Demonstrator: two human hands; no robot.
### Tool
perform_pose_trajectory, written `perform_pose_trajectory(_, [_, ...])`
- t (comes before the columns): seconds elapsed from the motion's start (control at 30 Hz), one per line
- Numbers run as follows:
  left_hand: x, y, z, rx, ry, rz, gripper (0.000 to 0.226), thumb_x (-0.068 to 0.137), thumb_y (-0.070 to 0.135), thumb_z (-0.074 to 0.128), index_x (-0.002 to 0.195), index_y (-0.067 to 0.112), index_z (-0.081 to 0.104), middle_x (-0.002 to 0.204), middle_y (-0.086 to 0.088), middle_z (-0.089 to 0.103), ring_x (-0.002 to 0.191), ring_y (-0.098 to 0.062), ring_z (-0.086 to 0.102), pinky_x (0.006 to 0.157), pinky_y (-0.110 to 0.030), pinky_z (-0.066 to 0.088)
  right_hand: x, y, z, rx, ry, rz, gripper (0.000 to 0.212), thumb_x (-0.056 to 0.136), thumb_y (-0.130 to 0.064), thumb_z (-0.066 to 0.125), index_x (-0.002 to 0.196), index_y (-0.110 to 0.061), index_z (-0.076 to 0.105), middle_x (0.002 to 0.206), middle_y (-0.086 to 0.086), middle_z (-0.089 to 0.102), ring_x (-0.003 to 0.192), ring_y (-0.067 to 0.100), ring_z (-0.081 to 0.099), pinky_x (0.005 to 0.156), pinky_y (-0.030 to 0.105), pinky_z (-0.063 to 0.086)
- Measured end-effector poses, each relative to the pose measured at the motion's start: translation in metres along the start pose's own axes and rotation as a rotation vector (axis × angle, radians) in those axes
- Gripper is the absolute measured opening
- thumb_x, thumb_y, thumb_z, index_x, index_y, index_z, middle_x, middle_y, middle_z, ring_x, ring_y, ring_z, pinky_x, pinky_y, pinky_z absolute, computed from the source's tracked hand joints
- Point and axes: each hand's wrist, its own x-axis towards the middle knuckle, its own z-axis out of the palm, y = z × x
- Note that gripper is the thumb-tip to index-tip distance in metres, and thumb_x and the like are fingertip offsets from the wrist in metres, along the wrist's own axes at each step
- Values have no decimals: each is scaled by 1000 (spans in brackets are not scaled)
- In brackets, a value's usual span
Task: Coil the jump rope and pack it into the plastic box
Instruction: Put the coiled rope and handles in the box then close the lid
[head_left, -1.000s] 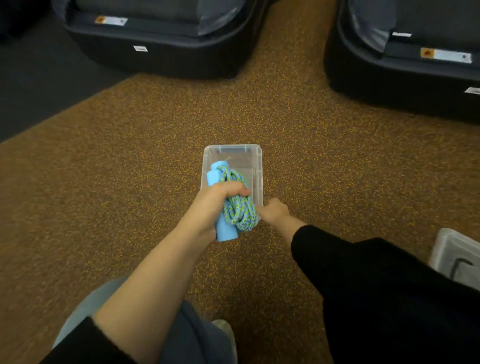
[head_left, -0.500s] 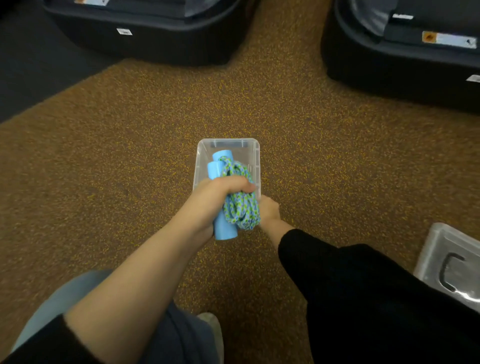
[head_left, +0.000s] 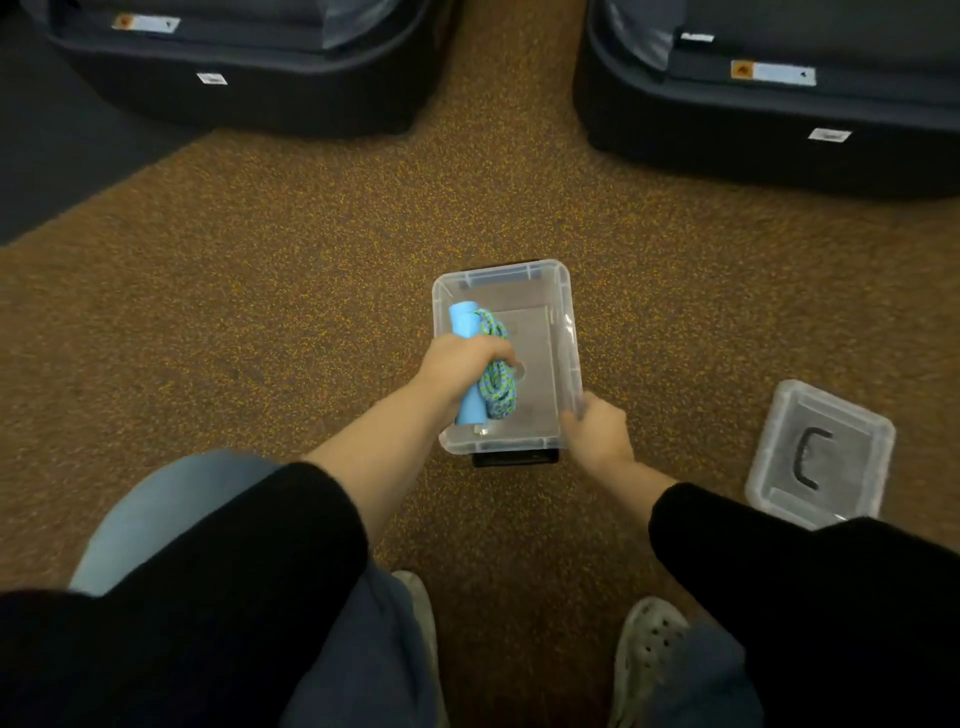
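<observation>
A clear plastic box (head_left: 550, 291) stands open on the brown speckled floor in front of me. My left hand (head_left: 460, 364) is shut on the coiled jump rope (head_left: 496, 382), blue foam handles and blue-green cord bundled together, and holds it inside the box along its left wall. My right hand (head_left: 597, 434) grips the box's near right corner. Whether the bundle rests on the box bottom is hidden by my hand.
The box's clear lid (head_left: 821, 452) with a dark handle lies on the floor to the right. Two big dark machine bases (head_left: 249, 78) (head_left: 779, 109) stand at the back left and back right. My shoes (head_left: 649, 644) are below the box.
My left hand has carried the rope bundle down into the box along its left side. My right hand has shifted to the box's near right corner. The view has pulled back, showing the lid.
</observation>
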Motion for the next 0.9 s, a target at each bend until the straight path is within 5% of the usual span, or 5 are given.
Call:
perform_pose_trajectory(0.2, [-8,-21,40,256,45,-3,56,56,21,73,106,1,60,111,-15,65,98,-30,64,79,-36,55,-63,14,-32,22,99,3,27,89,-18,50,101,3,61,101,25,67,95,38,64,78,37,49])
perform_pose_trajectory(0.33, [-13,-45,63,405,78,0,62,68,23,74,121,2,51,116,-11,60,107,-27,60,74,-30,47,-94,17,-40,45,108,14,25,90,-16,49,99,3,61,102,25,66,97,38,63,76,33,47])
perform_pose_trajectory(0.57, [10,-86,71,273,-27,-134,40,71,14,70,106,3,53,99,-11,58,84,-24,57,71,-30,47,-112,36,-31,101,98,-17,10,90,-13,50,88,-8,58,64,-4,51,67,20,53,58,24,33])
perform_pose_trajectory(0.8, [50,-119,78,312,-33,-185,36,72,13,71,102,2,53,95,-10,55,84,-23,55,70,-29,45,-85,59,-7,170,54,47,21,90,-15,51,100,-2,63,92,16,69,84,29,65,79,39,53])
perform_pose_trajectory(0.9, [65,-130,84,319,7,-184,36,72,12,72,101,5,53,95,-9,54,83,-21,54,65,-27,45,-75,69,3,206,50,109,24,90,-13,50,108,-3,64,96,15,69,89,29,65,78,31,49])
